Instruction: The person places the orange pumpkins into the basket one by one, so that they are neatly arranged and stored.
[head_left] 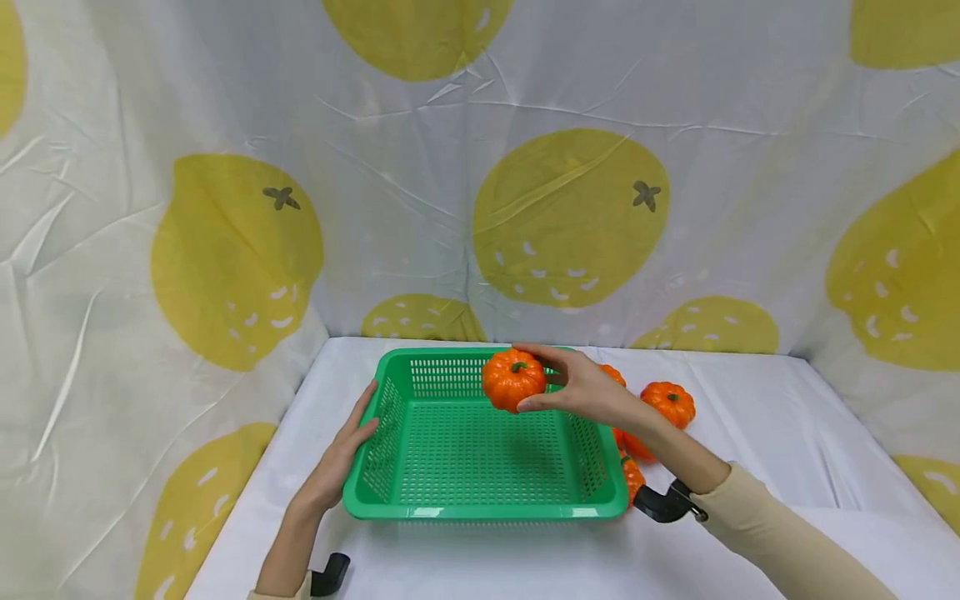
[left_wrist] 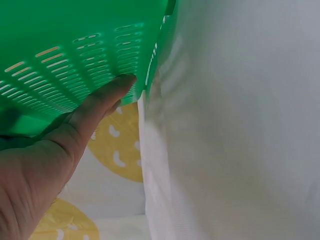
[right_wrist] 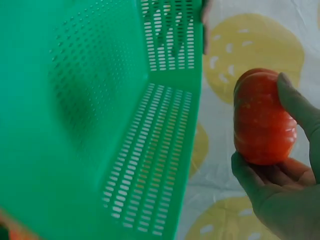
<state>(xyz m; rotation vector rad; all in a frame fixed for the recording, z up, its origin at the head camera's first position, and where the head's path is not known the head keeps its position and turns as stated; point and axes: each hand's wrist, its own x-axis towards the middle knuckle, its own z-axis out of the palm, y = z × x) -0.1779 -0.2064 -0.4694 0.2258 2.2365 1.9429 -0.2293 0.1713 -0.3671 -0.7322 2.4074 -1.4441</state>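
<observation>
The right hand grips an orange pumpkin over the green basket, stem facing upward; the basket's long axis runs left to right; the left hand, fingers extended, touches its left side.

Right sleeve: plain beige, I see, behind the right hand
Left sleeve: beige edge, behind the left hand
Wrist pieces: black, curved, one behind each

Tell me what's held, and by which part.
The right hand grips a pumpkin by its rounded sides; the left hand touches the basket at its side.
</observation>
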